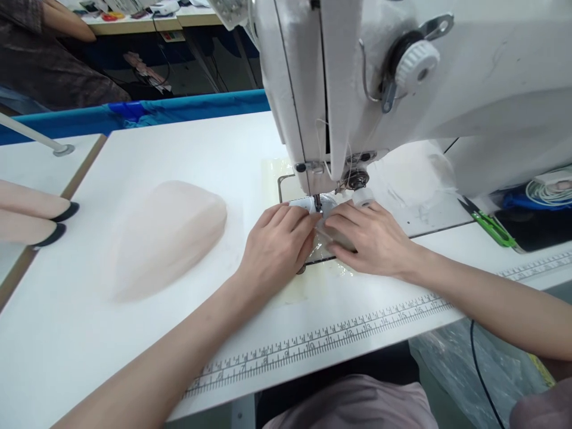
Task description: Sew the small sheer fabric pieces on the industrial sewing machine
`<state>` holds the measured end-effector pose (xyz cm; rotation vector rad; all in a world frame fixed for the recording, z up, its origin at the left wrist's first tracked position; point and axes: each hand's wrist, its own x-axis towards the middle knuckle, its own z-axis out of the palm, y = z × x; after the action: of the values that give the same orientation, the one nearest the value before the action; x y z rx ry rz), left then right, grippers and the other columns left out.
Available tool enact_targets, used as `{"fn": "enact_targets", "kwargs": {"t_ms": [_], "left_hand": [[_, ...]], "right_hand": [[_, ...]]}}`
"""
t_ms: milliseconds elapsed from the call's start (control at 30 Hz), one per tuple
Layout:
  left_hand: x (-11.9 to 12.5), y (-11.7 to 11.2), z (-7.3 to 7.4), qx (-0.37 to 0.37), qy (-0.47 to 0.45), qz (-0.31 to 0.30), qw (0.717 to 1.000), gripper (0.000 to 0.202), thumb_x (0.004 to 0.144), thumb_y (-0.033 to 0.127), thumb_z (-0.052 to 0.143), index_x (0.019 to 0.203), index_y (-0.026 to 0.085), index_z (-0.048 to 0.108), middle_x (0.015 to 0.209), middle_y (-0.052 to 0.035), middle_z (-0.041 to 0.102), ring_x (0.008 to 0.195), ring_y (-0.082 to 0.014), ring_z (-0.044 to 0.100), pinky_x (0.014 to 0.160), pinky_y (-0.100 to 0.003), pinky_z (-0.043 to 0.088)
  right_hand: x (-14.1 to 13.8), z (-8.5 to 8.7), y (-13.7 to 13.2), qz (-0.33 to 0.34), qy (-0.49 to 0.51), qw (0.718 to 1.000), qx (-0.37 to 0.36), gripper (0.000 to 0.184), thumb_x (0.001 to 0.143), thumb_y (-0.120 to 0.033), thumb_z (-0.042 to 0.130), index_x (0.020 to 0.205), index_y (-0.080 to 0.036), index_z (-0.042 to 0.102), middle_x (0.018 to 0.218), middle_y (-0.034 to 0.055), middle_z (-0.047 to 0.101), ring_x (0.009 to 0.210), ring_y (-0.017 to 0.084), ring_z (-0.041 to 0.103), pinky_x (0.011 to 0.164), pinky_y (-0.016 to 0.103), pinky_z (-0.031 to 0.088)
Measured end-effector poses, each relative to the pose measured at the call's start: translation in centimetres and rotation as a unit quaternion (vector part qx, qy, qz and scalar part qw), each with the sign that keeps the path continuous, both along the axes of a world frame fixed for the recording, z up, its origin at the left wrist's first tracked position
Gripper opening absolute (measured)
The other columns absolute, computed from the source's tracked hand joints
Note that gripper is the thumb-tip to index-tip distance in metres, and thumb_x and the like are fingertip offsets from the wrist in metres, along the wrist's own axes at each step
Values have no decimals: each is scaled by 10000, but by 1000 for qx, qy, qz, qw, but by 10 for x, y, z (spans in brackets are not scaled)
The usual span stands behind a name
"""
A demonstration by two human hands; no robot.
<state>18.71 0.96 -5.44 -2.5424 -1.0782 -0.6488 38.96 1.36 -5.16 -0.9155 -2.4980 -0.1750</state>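
Observation:
My left hand [279, 241] rests on the sewing machine bed just left of the presser foot [317, 203], its fingers bent and pressed together. On the other side, my right hand [373, 238] has its fingers curled close to the foot. Both hands seem to hold small pale material under the needle, but the fingers cover most of it. Above them stands the white sewing machine [304, 77]. A pale pink, cup-shaped piece [174, 235] lies on the table to the left of my hands, touched by neither.
Green-handled thread snips [494, 229] lie at the right, near a coiled white cable [552, 192]. A measuring tape [353, 326] runs along the table's front edge. Pale black-tipped pieces [31, 217] lie far left. Blue cloth [201, 108] borders the back; another person [49, 65] is beyond.

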Motion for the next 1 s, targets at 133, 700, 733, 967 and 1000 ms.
{"fn": "enact_targets", "kwargs": {"t_ms": [133,700,733,967,1000], "left_hand": [[-3,3,-1,8,-29,-20,999,139,904,176,561,947,141,688,930,-77,708,901,-228,655,826,-380,544],[-11,-9,2,-38,46,-40,997,315,929,233,536,1209,110,612,1144,-107,700,1079,-262,639,950,-430,512],[-11,-9,2,-39,51,-35,997,309,931,239,533,1201,116,620,1136,-106,700,1079,-268,636,939,-431,517],[-11,-10,2,-32,68,-38,996,343,942,280,531,1233,115,611,1262,-103,650,1228,-290,567,1041,-476,461],[-11,-10,3,-30,69,-39,996,346,944,287,530,1234,115,611,1254,-102,654,1230,-287,568,1043,-475,462]], "right_hand": [[-1,-3,3,8,7,997,77,206,914,-109,510,858,-188,692,939,12,737,864,165,630,733,315,392],[3,1,-1,29,-28,997,68,313,956,-74,446,860,-213,709,935,-56,753,896,122,629,865,329,435],[3,1,-1,29,-30,997,67,318,957,-74,441,859,-214,709,935,-54,753,893,124,630,872,328,430],[3,-3,1,40,-7,995,87,271,930,-62,484,849,-181,714,878,-27,752,882,137,639,900,324,415],[3,-3,1,38,-5,995,89,265,924,-63,492,839,-183,714,872,-33,751,874,134,637,901,321,418]]}}
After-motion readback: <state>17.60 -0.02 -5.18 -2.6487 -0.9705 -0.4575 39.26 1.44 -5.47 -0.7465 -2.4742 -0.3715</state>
